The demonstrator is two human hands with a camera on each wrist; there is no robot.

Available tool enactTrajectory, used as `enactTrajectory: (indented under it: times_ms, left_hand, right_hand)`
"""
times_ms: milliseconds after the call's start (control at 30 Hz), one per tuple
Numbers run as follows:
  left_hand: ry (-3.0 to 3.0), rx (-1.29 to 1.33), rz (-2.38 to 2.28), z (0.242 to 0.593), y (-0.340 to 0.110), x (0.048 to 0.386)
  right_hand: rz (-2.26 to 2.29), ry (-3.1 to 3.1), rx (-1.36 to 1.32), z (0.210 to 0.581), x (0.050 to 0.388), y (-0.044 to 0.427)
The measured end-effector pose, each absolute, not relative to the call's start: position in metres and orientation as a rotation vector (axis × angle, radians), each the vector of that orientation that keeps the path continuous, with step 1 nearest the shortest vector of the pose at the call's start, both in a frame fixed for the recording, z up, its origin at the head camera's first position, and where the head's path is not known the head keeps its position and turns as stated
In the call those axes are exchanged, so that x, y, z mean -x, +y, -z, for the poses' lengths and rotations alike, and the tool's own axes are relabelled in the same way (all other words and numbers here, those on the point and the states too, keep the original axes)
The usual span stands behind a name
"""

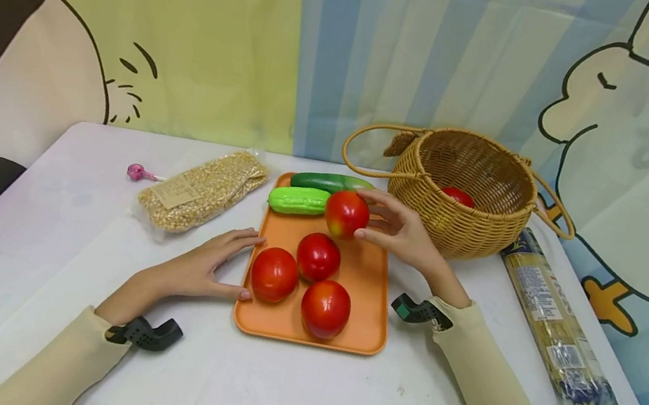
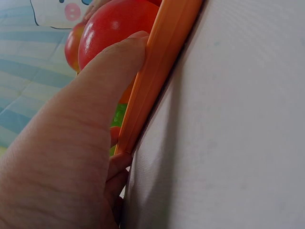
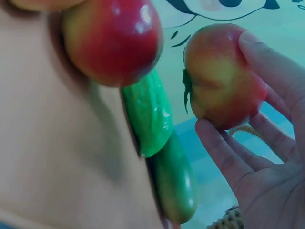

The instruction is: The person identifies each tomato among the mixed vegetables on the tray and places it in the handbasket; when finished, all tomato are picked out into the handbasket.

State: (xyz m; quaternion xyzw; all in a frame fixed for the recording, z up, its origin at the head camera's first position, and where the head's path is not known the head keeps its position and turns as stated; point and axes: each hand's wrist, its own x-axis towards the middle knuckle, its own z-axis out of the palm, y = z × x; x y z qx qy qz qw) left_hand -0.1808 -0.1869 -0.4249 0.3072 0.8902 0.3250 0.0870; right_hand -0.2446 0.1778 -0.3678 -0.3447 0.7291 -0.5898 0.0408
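Note:
My right hand (image 1: 401,234) pinches a red tomato (image 1: 347,214) between thumb and fingertips, above the far part of the orange tray (image 1: 354,335). In the right wrist view the held tomato (image 3: 221,78) shows a yellowish side and a green calyx, apart from the tray. Three more tomatoes (image 1: 326,309) sit on the tray. A light green cucumber (image 1: 298,200) and a darker green one (image 1: 327,182) lie at its far end. My left hand (image 1: 193,268) rests at the tray's left side, fingers extended, with its thumb touching the rim (image 2: 162,62).
Behind on the right stands a wicker basket (image 1: 455,220) with a red item (image 1: 459,195) inside. A long clear packet (image 1: 560,325), apparently noodles, lies to its right. A bag of yellow kernels (image 1: 205,191) and a pink lollipop (image 1: 138,172) lie at the left.

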Motion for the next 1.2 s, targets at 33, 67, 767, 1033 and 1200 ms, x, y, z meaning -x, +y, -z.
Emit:
enactTrajectory:
  times_ms: [33,67,767,1033,1200]
  left_hand:
    - [2.652,-0.915,-0.967,0.425,-0.187,0.181]
    - [2.652,-0.915,-0.967,0.425,-0.187,0.181]
    - [2.658,-0.92,-0.966,0.426,-0.188,0.181]
    - [2.649,-0.926,-0.971,0.425,-0.188,0.181]
    - [2.649,-0.928,-0.967,0.426,-0.188,0.182]
  right_hand:
    - [1.812,2.235,1.076,0.367,0.244,0.178]
    - [1.814,2.236,1.095,0.366,0.243,0.178]
    - [1.877,2.282,1.154,0.347,0.238,0.188]
    - [1.905,2.259,1.299,0.333,0.232,0.191]
    - [1.912,2.273,1.348,0.324,0.227,0.194]
